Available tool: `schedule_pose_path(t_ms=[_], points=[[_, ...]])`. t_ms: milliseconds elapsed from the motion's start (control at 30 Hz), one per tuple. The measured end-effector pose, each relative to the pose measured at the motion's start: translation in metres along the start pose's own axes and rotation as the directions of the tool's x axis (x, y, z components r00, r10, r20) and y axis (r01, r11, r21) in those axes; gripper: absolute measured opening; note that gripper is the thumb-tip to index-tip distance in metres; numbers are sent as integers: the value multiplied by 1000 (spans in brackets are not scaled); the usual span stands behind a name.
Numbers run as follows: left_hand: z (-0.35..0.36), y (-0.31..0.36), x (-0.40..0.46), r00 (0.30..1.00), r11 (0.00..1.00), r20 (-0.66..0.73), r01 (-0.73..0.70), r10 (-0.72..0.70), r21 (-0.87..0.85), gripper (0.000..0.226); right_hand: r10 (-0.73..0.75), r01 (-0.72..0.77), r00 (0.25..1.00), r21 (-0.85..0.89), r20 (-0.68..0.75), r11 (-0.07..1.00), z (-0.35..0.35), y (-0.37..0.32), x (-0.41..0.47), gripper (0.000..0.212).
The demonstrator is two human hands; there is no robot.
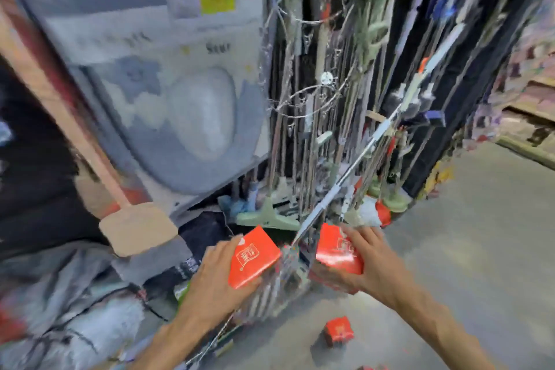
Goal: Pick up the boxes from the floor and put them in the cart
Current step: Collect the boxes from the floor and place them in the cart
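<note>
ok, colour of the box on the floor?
Red with a pale printed emblem: box on the floor, head view.

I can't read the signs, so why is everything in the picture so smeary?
Head view: motion blur smears the hanging mops and the big grey package; the wide lens tilts the shelves; sharpest are the left hand and right hand, each holding a red box.

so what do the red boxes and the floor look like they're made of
The red box in the left hand and the one in the right hand look like glossy printed cardboard: sharp folded edges, a sheen, a pale logo. The floor looks like smooth grey concrete, matte and seamless, though blur leaves that open.
</note>
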State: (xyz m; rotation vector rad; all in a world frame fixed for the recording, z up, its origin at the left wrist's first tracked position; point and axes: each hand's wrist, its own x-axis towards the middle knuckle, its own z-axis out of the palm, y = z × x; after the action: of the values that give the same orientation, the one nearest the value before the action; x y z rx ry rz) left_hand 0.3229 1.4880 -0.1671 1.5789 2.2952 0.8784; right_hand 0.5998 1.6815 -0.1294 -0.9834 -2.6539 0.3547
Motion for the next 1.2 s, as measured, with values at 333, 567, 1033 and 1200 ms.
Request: schedule_pose_path(t_ms=[333,567,1033,1200], points=[[-173,-62,-242,797,876,-411,483,-442,-6,84,-558,541,808,134,190,830,44,-284,43,99],[-266,-110,-474,489,703,-647,704,-585,-103,93,-839,793,493,276,231,543,93,-544,-30,95],[-421,-160,-905,-68,316,-814,901,-576,-299,98,-987,860,28,499,160,106,187,-1008,-304,102],[-472,-201,-1007,-211,235,-812,891,-544,-388,99,-990,829,-108,559,94,-37,218,-1150,-372,100]])
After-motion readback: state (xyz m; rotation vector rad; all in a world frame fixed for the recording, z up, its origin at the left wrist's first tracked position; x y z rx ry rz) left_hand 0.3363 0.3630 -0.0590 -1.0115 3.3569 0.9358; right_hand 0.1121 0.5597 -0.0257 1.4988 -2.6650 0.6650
